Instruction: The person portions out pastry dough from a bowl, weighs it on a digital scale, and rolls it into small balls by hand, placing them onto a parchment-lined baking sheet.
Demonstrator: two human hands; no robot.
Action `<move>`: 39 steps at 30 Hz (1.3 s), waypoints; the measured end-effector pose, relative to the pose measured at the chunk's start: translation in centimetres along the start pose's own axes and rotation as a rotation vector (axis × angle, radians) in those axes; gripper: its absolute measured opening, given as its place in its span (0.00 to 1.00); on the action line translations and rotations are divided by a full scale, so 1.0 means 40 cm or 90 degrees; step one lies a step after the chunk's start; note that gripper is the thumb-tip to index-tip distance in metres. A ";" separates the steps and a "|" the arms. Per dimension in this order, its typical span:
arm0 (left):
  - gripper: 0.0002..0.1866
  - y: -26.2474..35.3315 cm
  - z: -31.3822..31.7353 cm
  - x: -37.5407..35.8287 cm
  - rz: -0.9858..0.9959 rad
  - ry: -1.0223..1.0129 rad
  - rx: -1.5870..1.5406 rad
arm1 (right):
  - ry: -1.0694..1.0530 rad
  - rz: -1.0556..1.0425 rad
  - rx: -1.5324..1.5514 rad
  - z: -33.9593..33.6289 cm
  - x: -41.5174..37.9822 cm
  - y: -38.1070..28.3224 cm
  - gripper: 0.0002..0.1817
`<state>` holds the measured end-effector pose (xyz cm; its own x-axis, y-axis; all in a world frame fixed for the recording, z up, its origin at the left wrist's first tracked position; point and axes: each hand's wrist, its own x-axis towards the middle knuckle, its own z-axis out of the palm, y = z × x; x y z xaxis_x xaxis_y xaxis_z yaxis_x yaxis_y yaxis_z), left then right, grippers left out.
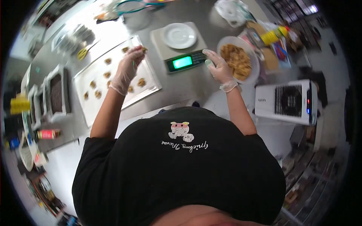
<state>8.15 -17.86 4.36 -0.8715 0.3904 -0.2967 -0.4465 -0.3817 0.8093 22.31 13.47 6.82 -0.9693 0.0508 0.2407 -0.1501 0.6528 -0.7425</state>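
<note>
My left hand [129, 70], in a clear glove, is closed on a small lump of cookie dough [143, 49] above the right side of a lined baking tray [154, 80]. Several dough lumps [141, 82] lie spaced out on that tray. My right hand [219, 70], also gloved, has its fingers apart and holds nothing that I can see. It is between the digital scale [158, 42] and a bowl [255, 71] of brownish dough [235, 62]. On the scale sits a white plate [180, 36] with nothing on it, and the scale's green display [182, 62] is lit.
Long pans [56, 94] stand left of the tray, near yellow scissors [82, 54]. A plastic bag [232, 13] and a yellow bottle [274, 35] are at the back right. A white appliance with a black grille [266, 100] stands at right, below the bowl.
</note>
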 end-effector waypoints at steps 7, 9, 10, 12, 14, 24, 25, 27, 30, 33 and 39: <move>0.14 -0.094 0.192 0.309 0.289 -0.062 0.606 | 0.180 0.090 -0.063 -0.227 -0.222 0.155 0.18; 0.14 -0.115 0.230 0.342 0.251 -0.051 0.688 | 0.212 0.094 -0.053 -0.281 -0.265 0.204 0.18; 0.14 -0.120 0.267 0.339 0.250 -0.056 0.693 | 0.217 0.098 -0.049 -0.311 -0.278 0.224 0.18; 0.14 -0.129 0.351 0.308 0.240 -0.027 0.689 | 0.193 0.185 -0.047 -0.369 -0.293 0.260 0.19; 0.14 -0.152 0.477 0.265 0.250 -0.077 0.733 | 0.209 0.158 -0.051 -0.402 -0.289 0.342 0.19; 0.14 -0.500 0.863 0.261 -0.002 -0.568 1.156 | 0.184 0.083 -0.161 -0.424 -0.154 0.508 0.19; 0.14 -0.482 0.868 0.268 0.008 -0.594 1.109 | 0.183 0.079 -0.143 -0.423 -0.152 0.514 0.18; 0.14 -0.469 0.858 0.289 0.018 -0.552 1.015 | 0.190 0.071 -0.111 -0.420 -0.154 0.523 0.15; 0.14 -0.392 0.904 0.226 0.119 -0.308 0.959 | 0.209 0.031 -0.075 -0.423 -0.152 0.523 0.14; 0.15 -0.477 0.846 0.230 0.173 -0.408 1.161 | 0.219 0.017 -0.081 -0.425 -0.149 0.522 0.13; 0.10 -0.538 0.845 0.174 0.152 -0.326 1.288 | 0.226 -0.025 -0.056 -0.420 -0.143 0.534 0.14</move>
<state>18.53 21.39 2.00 -0.5861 0.7598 -0.2815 0.7397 0.6435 0.1970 27.92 39.85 0.08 -0.8330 0.2726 0.4816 -0.1540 0.7218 -0.6748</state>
